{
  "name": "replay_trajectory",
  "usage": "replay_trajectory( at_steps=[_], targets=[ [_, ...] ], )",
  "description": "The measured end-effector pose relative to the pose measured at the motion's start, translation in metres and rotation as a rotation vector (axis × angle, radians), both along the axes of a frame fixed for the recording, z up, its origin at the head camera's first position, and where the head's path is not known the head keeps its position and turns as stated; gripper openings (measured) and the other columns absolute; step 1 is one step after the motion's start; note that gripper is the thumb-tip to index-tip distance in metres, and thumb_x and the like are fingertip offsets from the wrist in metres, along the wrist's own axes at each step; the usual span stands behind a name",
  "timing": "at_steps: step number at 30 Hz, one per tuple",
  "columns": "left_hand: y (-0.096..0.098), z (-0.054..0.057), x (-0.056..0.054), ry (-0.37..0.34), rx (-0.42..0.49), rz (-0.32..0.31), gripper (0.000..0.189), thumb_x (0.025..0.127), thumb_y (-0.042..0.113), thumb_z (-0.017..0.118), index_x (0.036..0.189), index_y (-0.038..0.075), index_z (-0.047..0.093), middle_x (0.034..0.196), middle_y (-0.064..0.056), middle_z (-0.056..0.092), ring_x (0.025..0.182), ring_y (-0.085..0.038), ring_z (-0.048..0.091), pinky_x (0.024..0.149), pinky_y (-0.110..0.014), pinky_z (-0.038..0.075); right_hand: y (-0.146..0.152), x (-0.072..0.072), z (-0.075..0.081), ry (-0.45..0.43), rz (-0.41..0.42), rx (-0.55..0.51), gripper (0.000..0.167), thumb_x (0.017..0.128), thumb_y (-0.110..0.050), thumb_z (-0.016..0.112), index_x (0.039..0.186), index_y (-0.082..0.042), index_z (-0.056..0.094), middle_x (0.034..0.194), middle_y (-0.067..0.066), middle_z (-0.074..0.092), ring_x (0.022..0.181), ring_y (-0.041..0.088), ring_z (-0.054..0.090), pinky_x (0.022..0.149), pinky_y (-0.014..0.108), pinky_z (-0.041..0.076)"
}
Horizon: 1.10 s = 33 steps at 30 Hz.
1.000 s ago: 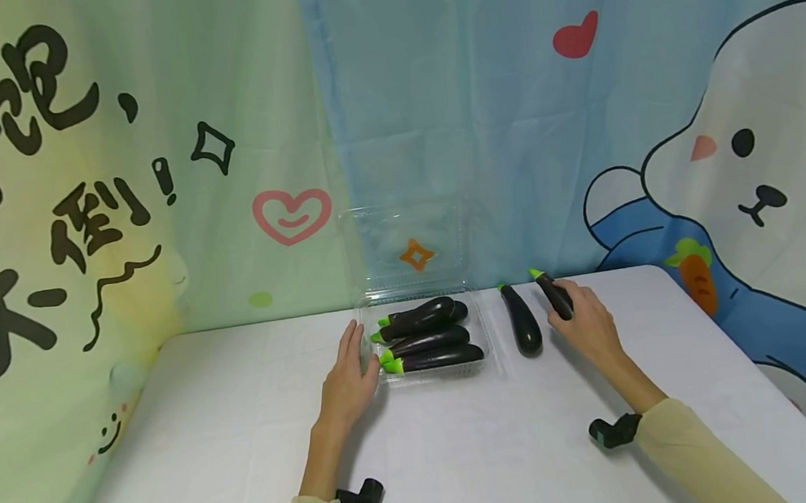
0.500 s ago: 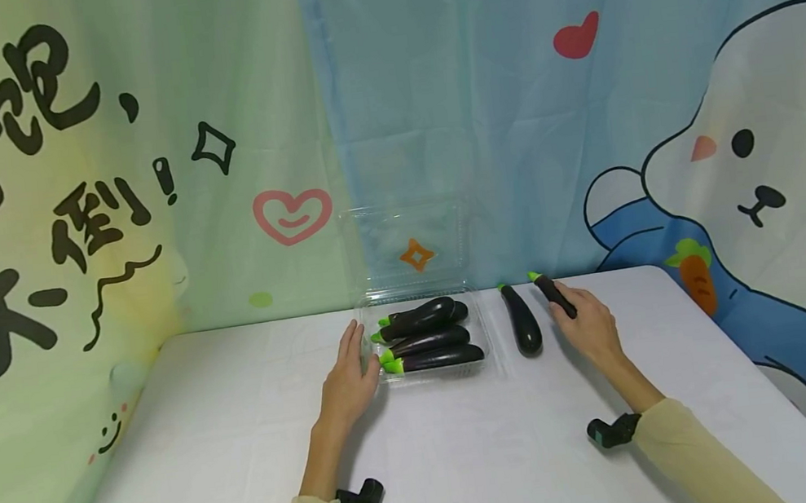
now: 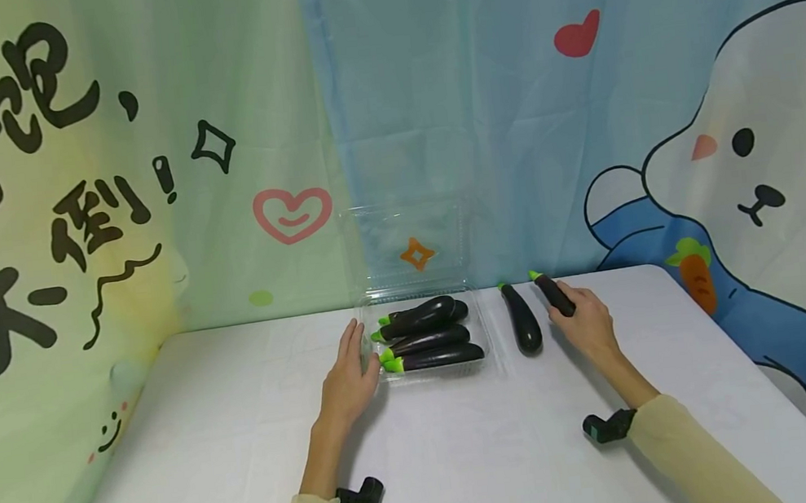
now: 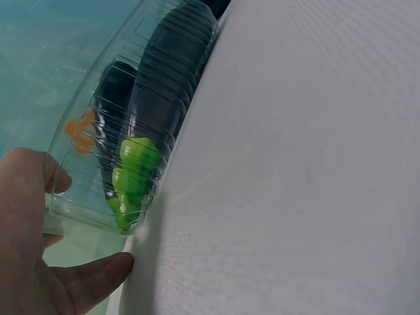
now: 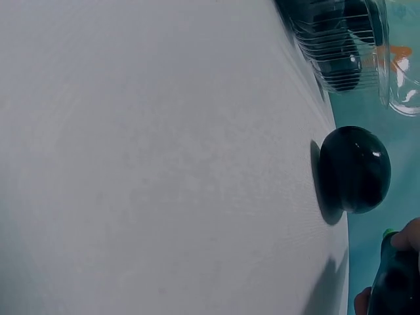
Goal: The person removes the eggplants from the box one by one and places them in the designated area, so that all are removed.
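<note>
My right hand (image 3: 589, 319) grips a dark eggplant (image 3: 553, 293) with a green stem, at the right of the table's back part. In the right wrist view part of this eggplant (image 5: 396, 279) shows between thumb and finger. Just left of it another eggplant (image 3: 522, 318) lies on the table. My left hand (image 3: 346, 380) rests with extended fingers against the left side of a clear plastic container (image 3: 488, 341). Inside the container several eggplants (image 3: 427, 341) lie crosswise, stems to the left. The left wrist view shows a fingertip (image 4: 60, 180) at the container's rim and the thumb apart from it.
The container's clear lid (image 3: 405, 243) stands raised at the back. A white cloth covers the table (image 3: 453, 451), whose back edge meets a printed curtain (image 3: 273, 134). Black wrist cameras (image 3: 361, 498) sit on both wrists.
My right hand shifts only very slightly, with the eggplant still gripped. The left hand, the container and the eggplant lying on the table stay in place.
</note>
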<state>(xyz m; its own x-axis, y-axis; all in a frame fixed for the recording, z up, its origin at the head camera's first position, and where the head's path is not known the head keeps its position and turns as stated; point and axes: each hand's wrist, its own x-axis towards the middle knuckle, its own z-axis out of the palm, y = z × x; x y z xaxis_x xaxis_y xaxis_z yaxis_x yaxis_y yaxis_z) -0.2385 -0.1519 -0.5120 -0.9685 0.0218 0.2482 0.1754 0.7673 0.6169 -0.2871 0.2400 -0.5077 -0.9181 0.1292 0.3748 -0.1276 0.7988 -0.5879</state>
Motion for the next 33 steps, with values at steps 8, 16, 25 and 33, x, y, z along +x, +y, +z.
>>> replay_trajectory(
  at_steps=[8,16,25,33],
  targets=[
    [-0.001,0.001,0.0,-0.003,0.001,-0.001,0.059,0.096,0.031,0.046,0.151,0.013,0.034,0.16,0.001,0.028,0.11,-0.034,0.065,0.077,-0.05,0.054,-0.005,-0.002,0.003,-0.086,-0.07,-0.018,0.047,0.091,-0.022,0.062,0.132,0.0,0.053,0.124,0.028,0.061,0.107,0.047,0.06,0.084,0.058,0.045],
    [-0.001,0.001,-0.001,0.002,0.001,-0.003,0.059,0.096,0.031,0.046,0.151,0.012,0.034,0.16,0.002,0.028,0.108,-0.034,0.066,0.079,-0.052,0.053,-0.008,-0.003,0.003,-0.101,-0.064,-0.018,0.05,0.094,-0.023,0.057,0.137,0.002,0.05,0.13,0.029,0.057,0.112,0.047,0.057,0.086,0.059,0.044],
    [-0.002,0.0,0.0,-0.021,0.003,0.002,0.06,0.096,0.032,0.045,0.152,0.013,0.032,0.161,0.002,0.027,0.112,-0.034,0.064,0.083,-0.052,0.053,-0.01,-0.01,0.0,-0.142,-0.086,-0.023,0.055,0.094,-0.023,0.056,0.14,0.005,0.047,0.131,0.033,0.053,0.118,0.05,0.052,0.094,0.061,0.041],
    [-0.001,0.0,0.0,-0.018,0.001,-0.001,0.06,0.096,0.032,0.044,0.152,0.013,0.032,0.161,0.002,0.026,0.11,-0.034,0.065,0.082,-0.051,0.053,-0.011,-0.013,-0.004,-0.222,-0.117,-0.093,0.062,0.09,-0.023,0.051,0.143,0.007,0.04,0.138,0.033,0.044,0.126,0.049,0.044,0.104,0.059,0.036]
  ],
)
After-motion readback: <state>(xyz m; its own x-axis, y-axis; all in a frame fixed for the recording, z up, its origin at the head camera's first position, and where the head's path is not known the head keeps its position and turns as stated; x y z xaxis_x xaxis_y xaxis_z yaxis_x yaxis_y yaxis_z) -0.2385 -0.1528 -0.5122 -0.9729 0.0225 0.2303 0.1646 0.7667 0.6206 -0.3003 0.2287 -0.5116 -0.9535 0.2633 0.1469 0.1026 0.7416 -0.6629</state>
